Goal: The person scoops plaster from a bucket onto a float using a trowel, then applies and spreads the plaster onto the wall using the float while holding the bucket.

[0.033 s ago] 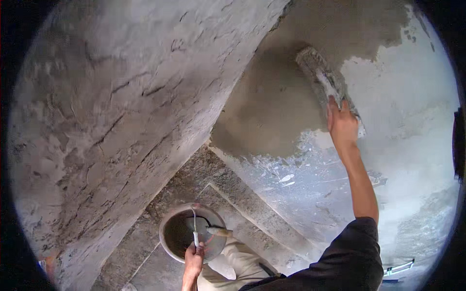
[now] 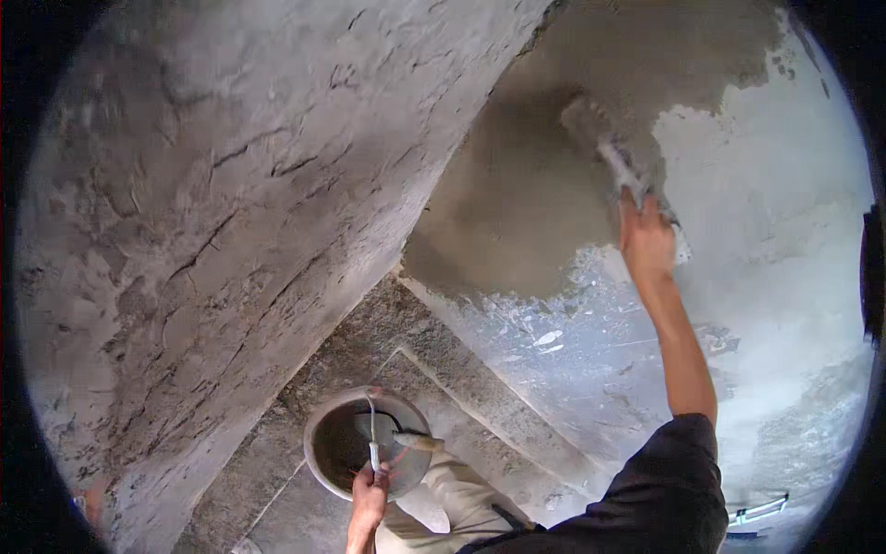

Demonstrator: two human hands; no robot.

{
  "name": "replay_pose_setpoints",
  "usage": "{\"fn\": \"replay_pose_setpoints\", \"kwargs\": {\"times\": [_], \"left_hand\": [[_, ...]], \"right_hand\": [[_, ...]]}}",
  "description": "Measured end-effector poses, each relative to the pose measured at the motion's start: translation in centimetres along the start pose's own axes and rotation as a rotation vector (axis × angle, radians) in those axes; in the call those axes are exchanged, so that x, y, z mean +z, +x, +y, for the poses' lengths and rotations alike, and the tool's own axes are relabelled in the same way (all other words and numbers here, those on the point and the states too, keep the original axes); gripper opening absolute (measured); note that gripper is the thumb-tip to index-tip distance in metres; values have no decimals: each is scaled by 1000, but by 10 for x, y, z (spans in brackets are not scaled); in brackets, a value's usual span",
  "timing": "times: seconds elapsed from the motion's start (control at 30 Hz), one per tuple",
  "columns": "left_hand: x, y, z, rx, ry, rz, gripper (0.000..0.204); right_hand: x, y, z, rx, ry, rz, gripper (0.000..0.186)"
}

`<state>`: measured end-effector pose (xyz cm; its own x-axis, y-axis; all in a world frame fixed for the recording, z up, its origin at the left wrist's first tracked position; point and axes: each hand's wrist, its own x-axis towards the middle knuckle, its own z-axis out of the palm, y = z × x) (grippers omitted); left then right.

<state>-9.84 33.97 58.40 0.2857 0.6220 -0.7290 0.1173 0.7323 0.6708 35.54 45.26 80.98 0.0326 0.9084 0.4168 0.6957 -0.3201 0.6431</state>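
My right hand (image 2: 649,245) is wrapped round the handle of a plastering trowel (image 2: 589,131). Its long blade, coated in grey mortar and blurred, lies against wet grey-brown plaster (image 2: 512,208) on the right-hand wall. Low in the picture, my left hand (image 2: 368,499) grips the bail handle of a round bucket (image 2: 312,448) by its pale sleeve (image 2: 374,454). Dark mortar lies inside the bucket. A smaller trowel with a wooden handle (image 2: 420,443) rests in it, the handle sticking out over the right rim.
A rough grey wall (image 2: 231,203) fills the left side and meets the plastered wall in a corner. Paler, unplastered wall (image 2: 757,212) spreads to the right. Below lies a dirty floor (image 2: 369,337) with a raised ledge. A light-coloured frame (image 2: 759,510) sits at lower right.
My right hand and the plastering trowel have shifted slightly left across the wall, and the trowel is now more blurred. The left hand and bucket have barely moved.
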Motion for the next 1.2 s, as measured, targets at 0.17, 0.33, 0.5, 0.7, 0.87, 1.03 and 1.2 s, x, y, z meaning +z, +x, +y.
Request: {"fn": "replay_pose_setpoints", "kwargs": {"times": [0.17,0.33,0.5,0.7,0.87,1.03,1.2], "left_hand": [[-18,16,-32,-84,146,-90,26],[-32,32,-68,108,291,4,31],[-47,20,-67,-145,162,39,33],[-53,16,-67,-160,263,28,33],[-58,30,-99,2,137,85,27],[-63,35,-111,-80,176,51,27],[-62,33,-95,-182,125,-28,33]], "right_hand": [[108,-65,-98,-235,5,-96,33],[140,-118,-172,-366,234,-536,21],[78,-61,-120,-115,177,-113,31],[83,10,-106,-7,-126,135,41],[185,-40,-207,-150,19,-183,39],[231,-86,-264,-383,96,-712,35],[144,-58,-180,-153,-8,6,36]]}}
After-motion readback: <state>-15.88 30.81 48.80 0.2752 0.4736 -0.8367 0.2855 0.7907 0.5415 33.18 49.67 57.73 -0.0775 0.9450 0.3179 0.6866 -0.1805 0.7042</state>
